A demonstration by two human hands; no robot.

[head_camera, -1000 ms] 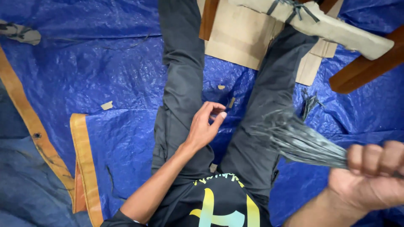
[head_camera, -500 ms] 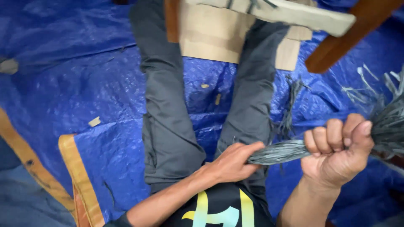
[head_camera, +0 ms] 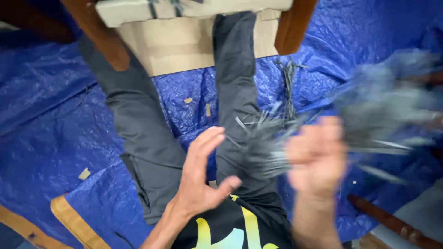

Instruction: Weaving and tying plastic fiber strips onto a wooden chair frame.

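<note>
I sit on a blue tarp with my legs in dark grey trousers stretched out ahead. My right hand, blurred by motion, is closed around a bundle of thin grey strips; one end fans out to the left over my right thigh, the other trails off to the right in a blur. My left hand is open with fingers spread, just left of the bundle's fanned end, apart from it. It holds nothing.
A wooden frame with brown legs and a pale crossbar stands over my shins, with cardboard beneath. Loose grey strips and small scraps lie on the tarp. A brown wooden rod lies at lower right.
My right hand has swung the bundle leftward and toward my lap. My left hand has let go of the strip ends and opened. The view has shifted to the right.
</note>
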